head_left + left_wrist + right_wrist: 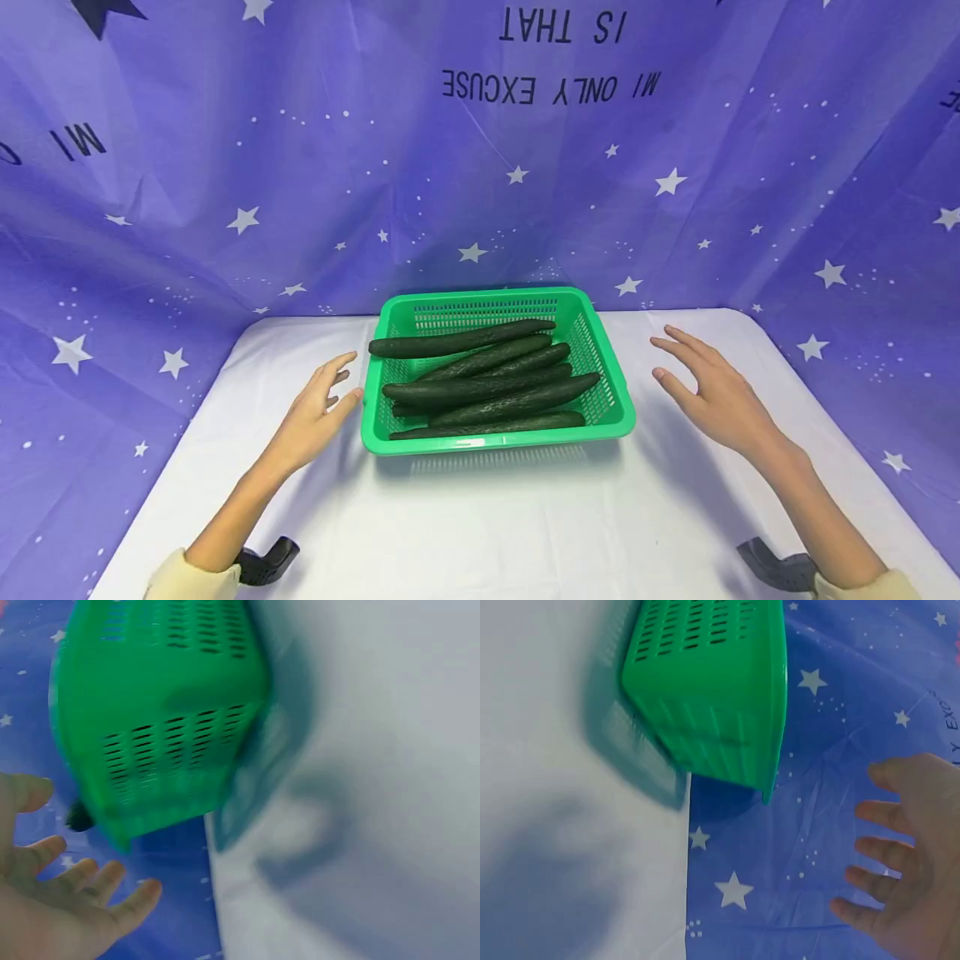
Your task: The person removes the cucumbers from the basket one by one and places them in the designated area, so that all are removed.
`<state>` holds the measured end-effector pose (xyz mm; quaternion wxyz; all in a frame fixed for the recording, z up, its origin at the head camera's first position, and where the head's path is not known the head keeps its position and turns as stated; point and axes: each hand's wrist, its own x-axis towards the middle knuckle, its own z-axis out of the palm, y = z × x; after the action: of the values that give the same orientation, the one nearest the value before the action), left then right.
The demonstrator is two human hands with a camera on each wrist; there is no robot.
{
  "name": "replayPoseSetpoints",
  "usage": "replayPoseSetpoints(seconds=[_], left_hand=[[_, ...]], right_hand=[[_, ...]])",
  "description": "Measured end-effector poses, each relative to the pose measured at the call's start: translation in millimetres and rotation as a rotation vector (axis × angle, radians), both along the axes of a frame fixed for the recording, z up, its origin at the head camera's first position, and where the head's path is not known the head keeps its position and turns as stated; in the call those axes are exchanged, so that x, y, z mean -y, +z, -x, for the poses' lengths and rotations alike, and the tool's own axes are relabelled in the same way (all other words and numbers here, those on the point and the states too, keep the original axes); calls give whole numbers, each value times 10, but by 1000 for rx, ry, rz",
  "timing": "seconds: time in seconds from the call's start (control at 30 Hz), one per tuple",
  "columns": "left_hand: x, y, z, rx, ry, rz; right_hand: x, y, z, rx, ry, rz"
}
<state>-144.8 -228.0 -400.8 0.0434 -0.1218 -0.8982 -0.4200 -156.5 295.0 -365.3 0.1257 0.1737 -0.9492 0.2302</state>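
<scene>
A green plastic basket (495, 444) with slotted walls stands on the white-covered table, holding several dark green cucumbers (517, 404). One cucumber (457, 340) lies across the top at the back, its left end over the rim. My left hand (311, 417) is just left of the basket, fingers apart and holding nothing; whether a fingertip touches the rim I cannot tell. To the right of the basket, with a gap between, my right hand (720, 400) hovers with its fingers spread. The right wrist view shows that hand (915, 862) clear of the basket wall (705, 712).
A white cloth covers the table (510, 517). Behind it and along both sides hangs a purple-blue curtain (450, 192) with white stars and printed words. A black wrist mount (266, 562) sits on the left forearm, another black mount (776, 567) on the right.
</scene>
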Motion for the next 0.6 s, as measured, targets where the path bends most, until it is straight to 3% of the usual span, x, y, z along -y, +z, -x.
replayPoseSetpoints(seconds=[0.13,0.3,0.6], left_hand=[[-21,-142,-1,78,6,-84],[-69,-210,-25,130,-4,-140],[-98,-344,10,223,-26,-302]], right_hand=[[95,20,33,-6,72,111],[205,28,75,17,130,201],[402,3,200,205,278,348]])
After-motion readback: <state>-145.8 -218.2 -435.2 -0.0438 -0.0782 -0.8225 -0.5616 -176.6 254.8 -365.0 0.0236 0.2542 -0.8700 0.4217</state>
